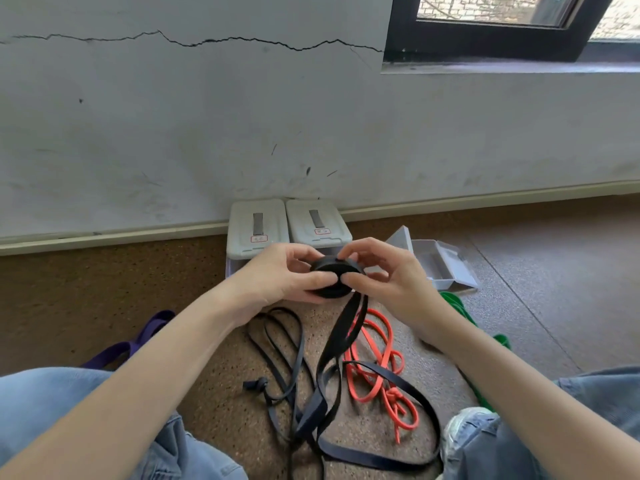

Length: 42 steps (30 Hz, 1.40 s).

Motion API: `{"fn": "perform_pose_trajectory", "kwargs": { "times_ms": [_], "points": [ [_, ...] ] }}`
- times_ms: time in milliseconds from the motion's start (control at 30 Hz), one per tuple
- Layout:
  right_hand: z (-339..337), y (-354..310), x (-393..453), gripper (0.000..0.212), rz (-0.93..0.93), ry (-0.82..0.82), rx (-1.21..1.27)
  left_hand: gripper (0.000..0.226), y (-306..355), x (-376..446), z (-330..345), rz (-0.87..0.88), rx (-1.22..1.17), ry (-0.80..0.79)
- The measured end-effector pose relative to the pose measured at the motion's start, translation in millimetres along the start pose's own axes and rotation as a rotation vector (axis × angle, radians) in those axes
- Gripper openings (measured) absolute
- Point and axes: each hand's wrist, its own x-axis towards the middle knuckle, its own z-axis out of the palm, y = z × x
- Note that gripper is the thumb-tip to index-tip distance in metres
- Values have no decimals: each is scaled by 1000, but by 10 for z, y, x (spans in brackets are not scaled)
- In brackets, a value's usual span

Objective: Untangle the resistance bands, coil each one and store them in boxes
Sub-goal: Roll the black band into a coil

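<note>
Both hands hold a tight coil of black resistance band (333, 279) above the floor. My left hand (289, 273) grips the coil's left side, thumb on top. My right hand (384, 271) pinches its right side. The band's loose tail (341, 336) hangs down and loops over the floor between my knees. A thinner dark band (277, 341) lies in loops to the left, with a knot in it. An orange band (377, 362) lies tangled to the right. A purple band (138, 341) shows by my left arm, a green one (460, 306) behind my right arm.
Two closed white boxes (258, 225) (317, 221) stand against the wall's skirting. An open clear box (440, 265) sits on the floor to their right. My jeans-clad knees fill the lower corners, with a shoe (464, 427) at the right. A window is at top right.
</note>
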Motion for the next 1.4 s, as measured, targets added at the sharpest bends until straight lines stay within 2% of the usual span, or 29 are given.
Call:
{"fn": "perform_pose_trajectory", "kwargs": {
  "times_ms": [133, 167, 267, 367, 433, 500, 567, 667, 767, 833, 933, 1000, 1133, 1200, 1267, 1333, 1400],
  "points": [
    [-8, 15, -5, 26, 101, 29, 414, 32, 60, -31, -46, 42, -206, 10],
    [-1, 27, -2, 28, 112, 50, 450, 32, 77, -21, -55, 66, -259, 39],
    [52, 27, 7, 28, 118, 108, 386, 35, 81, 16, -11, 95, -348, 145],
    [66, 40, 0, 25, 117, 145, 291, 33, 10, 41, 79, 78, -394, 176],
    [25, 53, -10, 22, 99, 146, 198, 30, -20, 36, 68, 47, -260, 155],
    [-21, 47, -8, 27, 45, 110, 87, 22, -50, 39, 6, 28, 138, 139],
    [-28, 20, -2, 33, -16, 41, -24, 20, -84, 33, -5, 32, 300, 86],
    [-22, -5, 5, 32, -50, 14, -3, 28, -91, 13, 50, 54, 203, 60],
    [-37, -9, 3, 25, 14, 161, 237, 36, -52, 21, 34, 68, -40, 112],
    [-28, 3, 0, 25, 41, 209, 305, 31, -51, 41, 39, 59, -248, 91],
    [13, 31, -14, 26, 43, 166, 295, 34, -99, 54, 107, 40, -409, 93],
    [2, 52, -13, 23, 54, 144, 240, 36, -137, 65, 122, 28, -357, 96],
    [-57, 50, 0, 33, -16, 38, -59, 27, -97, 68, -1, 57, 72, 105],
    [-61, 44, 1, 35, -34, 20, -89, 19, -59, 52, -16, 102, 173, 70],
    [-53, 49, 0, 34, -24, 29, -32, 16, -34, 31, 7, 167, 253, 99],
    [-66, 64, -2, 32, 39, 78, 131, 17, 9, 17, 7, 245, 284, 165],
    [-90, 63, 1, 27, 119, 122, 293, 16, 53, 5, -46, 268, 177, 231]
  ]
}}
